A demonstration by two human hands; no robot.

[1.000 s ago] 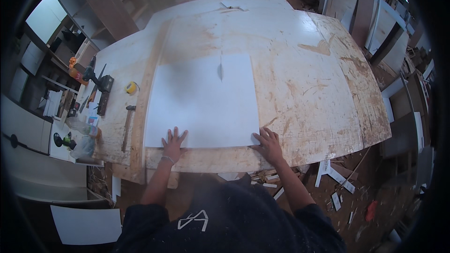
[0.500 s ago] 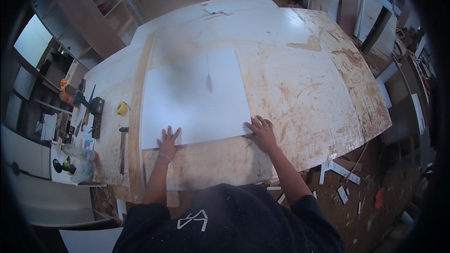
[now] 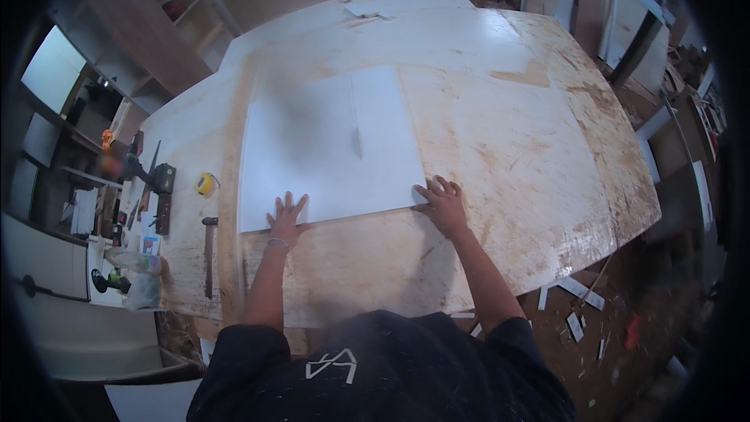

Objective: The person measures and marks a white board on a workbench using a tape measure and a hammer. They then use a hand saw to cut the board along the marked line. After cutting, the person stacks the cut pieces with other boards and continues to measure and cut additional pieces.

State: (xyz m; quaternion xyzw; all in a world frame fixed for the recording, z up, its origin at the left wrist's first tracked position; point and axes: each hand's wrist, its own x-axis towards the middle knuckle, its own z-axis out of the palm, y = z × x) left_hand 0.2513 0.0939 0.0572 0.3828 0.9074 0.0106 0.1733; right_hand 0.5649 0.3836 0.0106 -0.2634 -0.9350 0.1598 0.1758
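A white rectangular board [image 3: 328, 164] lies flat on the large worn work table [image 3: 516, 156]. Its left edge runs along a long wooden strip [image 3: 230, 187]. At the near edge of the board, toward its left end, my left hand [image 3: 287, 223] rests with fingers spread over the white surface. My right hand [image 3: 443, 205] is at the near right corner, fingers apart, touching the board's edge and the table beside it. Neither hand is wrapped round anything. A dark smudge blurs part of the view over the board.
Left of the strip lie a hammer [image 3: 208, 254], a yellow tape measure [image 3: 205, 183] and a cordless drill [image 3: 158, 178]. A plastic bottle [image 3: 129, 259] and a green-black tool [image 3: 109, 280] are at the left edge. Board offcuts [image 3: 582, 292] litter the floor at right; shelving [image 3: 183, 12] stands far left.
The white board has slid away from me along the wooden strip, and both hands have moved forward with it. The view has shifted slightly.
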